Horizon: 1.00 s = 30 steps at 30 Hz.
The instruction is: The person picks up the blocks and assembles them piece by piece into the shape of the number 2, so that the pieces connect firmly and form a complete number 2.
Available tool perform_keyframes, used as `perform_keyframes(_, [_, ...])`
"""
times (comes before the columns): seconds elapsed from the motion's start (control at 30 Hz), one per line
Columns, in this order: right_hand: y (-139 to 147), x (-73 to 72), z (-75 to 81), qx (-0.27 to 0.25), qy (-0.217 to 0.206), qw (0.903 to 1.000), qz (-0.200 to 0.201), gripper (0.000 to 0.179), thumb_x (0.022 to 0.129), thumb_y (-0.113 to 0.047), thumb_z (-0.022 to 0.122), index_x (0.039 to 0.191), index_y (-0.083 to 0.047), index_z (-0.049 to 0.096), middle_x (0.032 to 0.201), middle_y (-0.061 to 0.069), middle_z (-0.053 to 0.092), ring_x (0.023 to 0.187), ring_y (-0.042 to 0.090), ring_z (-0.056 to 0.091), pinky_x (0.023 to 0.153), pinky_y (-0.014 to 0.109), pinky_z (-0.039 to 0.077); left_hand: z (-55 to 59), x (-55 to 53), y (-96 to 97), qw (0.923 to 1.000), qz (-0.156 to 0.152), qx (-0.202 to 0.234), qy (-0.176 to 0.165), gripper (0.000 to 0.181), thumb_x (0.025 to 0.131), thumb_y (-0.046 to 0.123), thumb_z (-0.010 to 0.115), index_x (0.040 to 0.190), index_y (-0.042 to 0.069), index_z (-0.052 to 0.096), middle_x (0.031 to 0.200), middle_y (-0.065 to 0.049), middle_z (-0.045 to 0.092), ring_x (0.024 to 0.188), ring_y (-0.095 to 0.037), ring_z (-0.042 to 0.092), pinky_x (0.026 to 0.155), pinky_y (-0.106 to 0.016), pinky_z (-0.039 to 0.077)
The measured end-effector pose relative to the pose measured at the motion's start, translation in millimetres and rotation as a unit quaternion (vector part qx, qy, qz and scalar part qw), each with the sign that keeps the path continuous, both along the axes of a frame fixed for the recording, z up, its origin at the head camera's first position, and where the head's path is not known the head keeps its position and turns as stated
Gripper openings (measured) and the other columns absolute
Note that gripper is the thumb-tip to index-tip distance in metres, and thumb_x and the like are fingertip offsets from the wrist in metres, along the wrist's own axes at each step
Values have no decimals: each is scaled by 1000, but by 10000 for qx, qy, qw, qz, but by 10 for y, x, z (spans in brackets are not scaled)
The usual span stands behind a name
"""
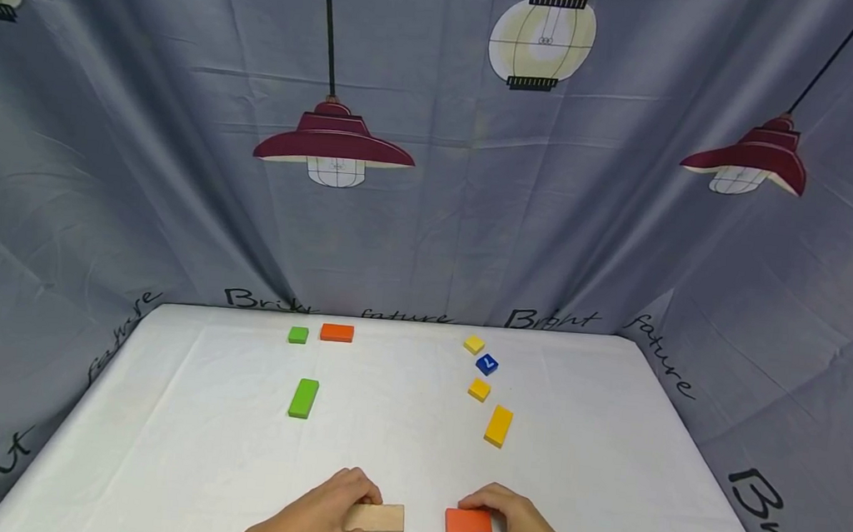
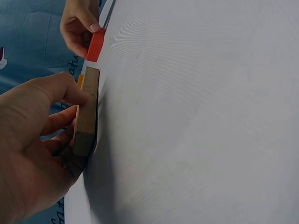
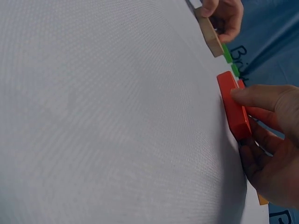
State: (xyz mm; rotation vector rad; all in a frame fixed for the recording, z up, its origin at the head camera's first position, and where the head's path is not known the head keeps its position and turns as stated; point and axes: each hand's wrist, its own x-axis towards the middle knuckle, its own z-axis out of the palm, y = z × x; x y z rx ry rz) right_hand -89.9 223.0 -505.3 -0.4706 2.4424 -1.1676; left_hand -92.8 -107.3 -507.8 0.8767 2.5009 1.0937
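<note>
Near the front of the white table, my left hand (image 1: 332, 513) pinches a plain wooden block (image 1: 386, 519) between thumb and fingers. To its right, my right hand (image 1: 518, 530) grips an orange-red block (image 1: 462, 523) by its right end. A gap separates the two blocks, which lie almost in line. In the left wrist view the thumb presses on the near long side of the wooden block (image 2: 88, 112). The right wrist view shows the thumb on the side of the red block (image 3: 232, 106), with the fingers partly hidden behind it.
Left of centre lie a long green block (image 1: 303, 398), a small green block (image 1: 298, 335) and an orange block (image 1: 337, 332). Right of centre are a long yellow block (image 1: 499, 426), two small yellow blocks (image 1: 479, 389) and a blue block (image 1: 487, 364). A patterned curtain (image 1: 428, 241) surrounds the table (image 1: 194, 448).
</note>
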Motion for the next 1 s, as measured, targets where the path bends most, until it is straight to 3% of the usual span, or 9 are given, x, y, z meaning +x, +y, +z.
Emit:
perform_keyframes(0.13, [8, -9, 2, -106, 8, 9999, 85, 33, 83, -17, 81, 112, -26, 71, 113, -13, 62, 101, 10, 55, 91, 23, 49, 12, -22, 6, 10000, 31, -72, -54, 37, 74, 8, 69, 108, 21, 64, 100, 19, 49, 87, -1, 45, 70, -19, 46])
perform_keyframes(0.27, [11, -17, 3, -96, -44, 9999, 79, 33, 83, -17, 81, 113, -25, 70, 113, -13, 62, 101, 10, 55, 91, 24, 50, 38, -71, -7, 9999, 30, -98, 103, 35, 77, 9, 70, 109, 19, 63, 101, 18, 49, 90, -1, 45, 75, -21, 47])
perform_keyframes(0.43, [15, -15, -7, -76, -38, 9999, 72, 33, 83, -18, 82, 112, -26, 70, 113, -13, 62, 100, 10, 55, 90, 24, 50, 76, -175, -25, 9990, 101, -30, 424, 33, 78, 8, 69, 108, 19, 63, 102, 16, 51, 92, -3, 46, 79, -23, 47])
perform_keyframes(0.6, [23, -10, -22, -89, 51, 9999, 134, 32, 83, -18, 81, 112, -26, 70, 113, -13, 62, 100, 8, 54, 90, 23, 49, 106, -299, -32, 9985, 166, -30, 525, 33, 78, 8, 69, 109, 18, 63, 103, 15, 52, 94, -4, 46, 81, -25, 46])
perform_keyframes(1.0, [16, -20, -49, -54, 146, 9997, 169, 31, 83, -20, 82, 112, -26, 71, 112, -15, 62, 99, 6, 55, 91, 22, 49, 50, -523, -13, 9976, 249, -132, 627, 34, 78, 8, 69, 110, 15, 63, 105, 12, 53, 95, -7, 46, 83, -26, 46])
